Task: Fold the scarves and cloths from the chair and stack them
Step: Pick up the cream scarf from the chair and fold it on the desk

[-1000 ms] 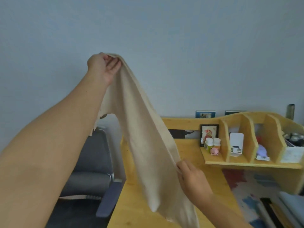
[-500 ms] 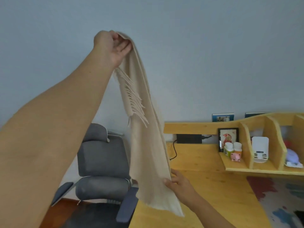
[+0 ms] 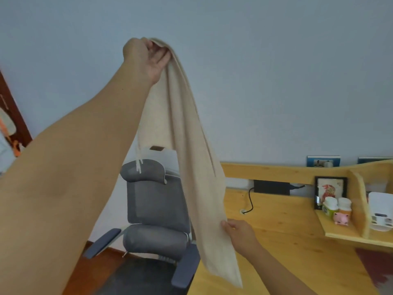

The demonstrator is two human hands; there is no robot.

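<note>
A long beige scarf (image 3: 191, 167) with a fringe hangs in the air in front of the wall. My left hand (image 3: 146, 58) is raised high and grips its top end, fingers curled over the fabric. My right hand (image 3: 240, 233) is low, above the wooden desk (image 3: 282, 241), and pinches the scarf's right edge near its lower end. The grey office chair (image 3: 155, 211) stands behind the scarf, left of the desk; no cloth shows on the part of it in view.
On the desk's right side stands a wooden shelf unit (image 3: 359, 201) holding a framed picture (image 3: 329, 188), two small jars, a pink pig figure (image 3: 341, 218) and a white device. A black cable (image 3: 249, 201) lies on the desk near the wall. A patterned mat covers the desk's right corner.
The view has swung left, showing more of the chair. My left hand has lifted the scarf higher and my right hand has slid along its edge toward the lower end.
</note>
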